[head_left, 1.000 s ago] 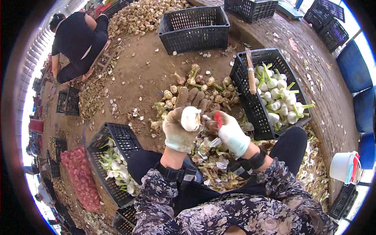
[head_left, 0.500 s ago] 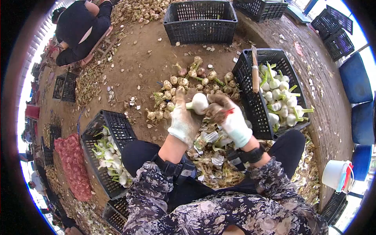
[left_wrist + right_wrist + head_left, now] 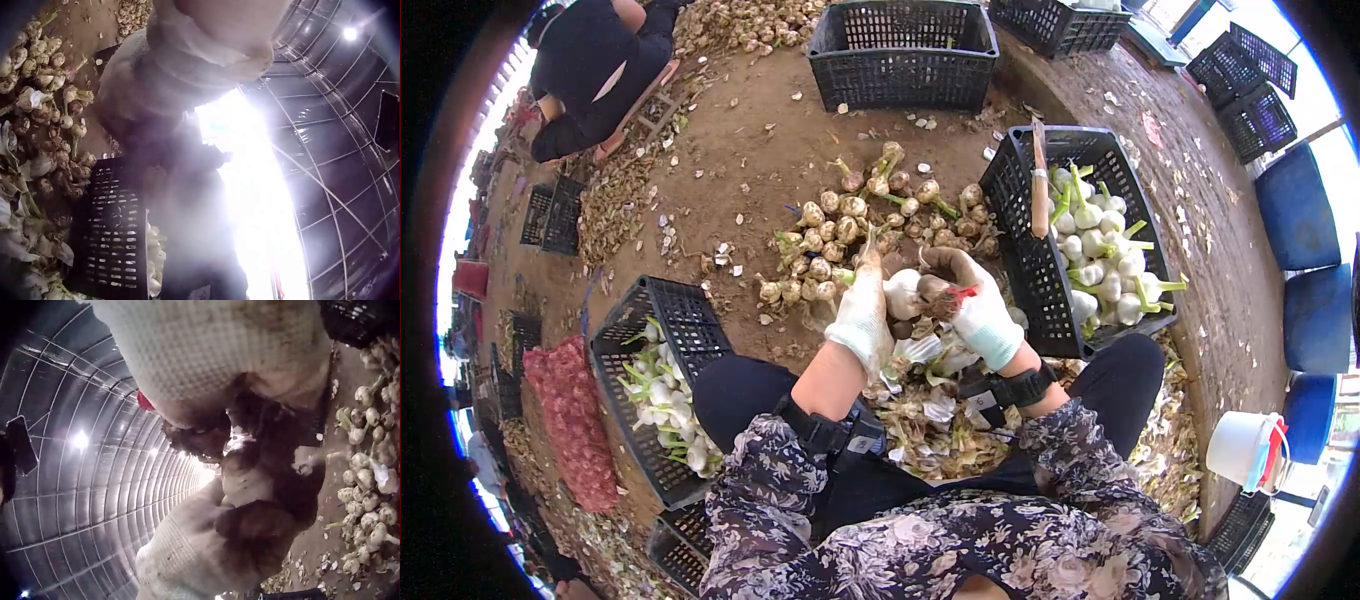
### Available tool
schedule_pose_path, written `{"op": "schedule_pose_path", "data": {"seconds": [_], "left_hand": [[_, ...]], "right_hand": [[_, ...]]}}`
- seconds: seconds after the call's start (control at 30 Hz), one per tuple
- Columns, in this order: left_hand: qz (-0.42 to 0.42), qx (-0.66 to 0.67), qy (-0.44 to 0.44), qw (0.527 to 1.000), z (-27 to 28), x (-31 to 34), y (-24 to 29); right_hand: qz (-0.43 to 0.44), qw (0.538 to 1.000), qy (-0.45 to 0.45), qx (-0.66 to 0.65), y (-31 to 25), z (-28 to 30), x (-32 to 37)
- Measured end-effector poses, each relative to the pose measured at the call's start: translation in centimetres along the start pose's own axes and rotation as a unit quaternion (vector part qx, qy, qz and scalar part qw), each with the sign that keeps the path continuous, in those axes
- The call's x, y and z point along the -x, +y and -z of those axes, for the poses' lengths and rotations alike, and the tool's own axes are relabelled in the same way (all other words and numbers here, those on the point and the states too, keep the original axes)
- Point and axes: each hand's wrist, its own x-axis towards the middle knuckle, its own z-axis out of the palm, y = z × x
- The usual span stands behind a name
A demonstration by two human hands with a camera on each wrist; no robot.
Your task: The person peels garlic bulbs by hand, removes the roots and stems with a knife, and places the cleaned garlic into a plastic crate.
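Observation:
A white garlic bulb (image 3: 903, 294) is between the two gloved hands in the head view. The left hand (image 3: 866, 312) grips it from the left, thumb side up. From the right, the right hand (image 3: 974, 305) curls its dirty gloved fingers at the bulb, with a bit of red at the glove. In the right wrist view both gloves close around the bulb (image 3: 245, 482), partly in shadow. The left wrist view shows mainly the left glove (image 3: 147, 81); the bulb is hidden there. Unpeeled bulbs (image 3: 832, 230) lie on the ground just beyond the hands.
A black crate (image 3: 1028, 280) of white bulbs stands right, a wooden-handled knife (image 3: 1040, 200) across its rim. Another crate (image 3: 662, 480) of bulbs is left, beside a red net sack (image 3: 570, 420). A crate (image 3: 903, 80) stands ahead; a person (image 3: 590, 75) crouches far left. Peelings (image 3: 930, 430) lie between the knees.
The bulb, first resting in the opened left palm, is now held between both hands. The left fingers have closed in, and the view has shifted slightly.

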Motion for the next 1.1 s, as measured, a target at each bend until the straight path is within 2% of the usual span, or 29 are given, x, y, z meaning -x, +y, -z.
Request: {"op": "schedule_pose_path", "data": {"seconds": [0.07, 0.13, 0.2, 0.27, 0.3, 0.33, 0.4, 0.43, 0.47, 0.5, 0.57, 0.6, 0.67, 0.7, 0.73, 0.8, 0.83, 0.87, 0.93, 0.97, 1.0, 1.07, 1.1], "left_hand": [[-0.016, -0.002, 0.011, 1.0, -0.5, 0.8, 0.4], [-0.039, -0.008, -0.055, 0.998, -0.4, 1.0, 0.5], [-0.017, -0.041, -0.054, 0.998, -0.2, 0.5, 0.0], [0.005, -0.081, -0.018, 0.997, -0.5, 0.8, 0.1], [0.002, -0.091, 0.036, 0.995, -0.6, 0.8, 0.3], [0.001, -0.09, 0.036, 0.995, -0.5, 0.8, 0.4], [0.011, -0.074, -0.035, 0.997, 0.2, 0.8, 0.5], [-0.002, -0.069, -0.039, 0.997, 0.3, 0.7, 0.3], [0.0, -0.068, -0.039, 0.997, 0.3, 0.6, 0.1], [0.002, -0.075, -0.033, 0.997, 0.3, 0.6, 0.0], [0.009, -0.075, -0.023, 0.997, -0.4, 1.0, 0.1], [0.008, -0.075, -0.025, 0.997, -0.4, 0.6, -0.1], [0.007, -0.005, -0.028, 1.0, -0.2, -0.2, -0.4], [-0.007, -0.01, -0.041, 0.999, 0.2, -0.3, -0.5], [-0.008, -0.01, -0.04, 0.999, 0.5, 0.1, -0.1], [0.035, -0.035, -0.099, 0.994, 0.9, 1.0, 0.9], [0.027, -0.046, -0.093, 0.994, 0.5, 1.3, 1.2], [0.028, -0.046, -0.093, 0.994, 0.0, 1.4, 1.1], [0.04, -0.039, -0.012, 0.998, -0.7, 1.7, 0.6], [0.04, -0.065, -0.038, 0.996, -0.6, 1.8, 0.4], [0.019, -0.064, -0.017, 0.998, -1.1, 2.2, 0.0], [-0.09, -0.037, -0.045, 0.994, -0.5, 0.6, -2.0], [-0.137, -0.089, -0.048, 0.985, 0.7, -1.6, -3.3]], "right_hand": [[0.029, 0.999, -0.011, -0.018, -0.6, 0.0, 0.0], [-0.071, 0.995, 0.034, -0.062, -1.5, -0.5, 0.4], [-0.04, 0.998, 0.046, -0.02, 0.0, -0.4, 0.1], [-0.037, 0.999, 0.019, 0.002, -0.6, -0.5, 0.2], [-0.029, 0.997, 0.015, -0.072, 0.1, -0.2, 0.2], [-0.029, 0.997, 0.013, -0.071, 0.9, 0.3, 0.1], [0.015, 0.999, 0.035, 0.034, 2.2, 1.6, 0.3], [-0.107, 0.99, 0.046, -0.084, 2.0, 1.8, 0.3], [-0.108, 0.99, 0.046, -0.083, 2.1, 2.0, 0.4], [-0.06, 0.995, 0.044, -0.071, 2.3, 2.1, 0.4], [-0.057, 0.995, 0.039, -0.073, -0.3, 1.0, 0.3], [-0.076, 0.996, 0.053, -0.012, -1.9, 0.0, 0.4], [0.061, 0.984, 0.055, 0.155, -0.5, -1.0, -0.1], [-0.027, 0.996, 0.036, 0.075, -0.3, -0.4, 0.3], [0.025, 0.999, 0.046, 0.013, -0.4, -0.1, 0.3], [-0.075, 0.991, 0.11, -0.026, 0.5, 1.4, 0.3], [0.011, 0.99, 0.122, 0.07, 0.4, 1.5, -0.2], [0.01, 0.99, 0.122, 0.071, 0.4, 1.6, 0.0], [0.068, 0.994, 0.09, 0.004, -0.6, 0.4, 0.6], [0.091, 0.988, 0.106, 0.069, -0.4, -0.6, 0.3], [0.127, 0.974, 0.128, 0.137, -0.5, -1.5, 0.2], [0.183, 0.923, 0.209, 0.268, -0.7, -3.2, -0.3], [0.154, 0.951, 0.234, 0.129, 1.4, -3.5, -1.2]]}}
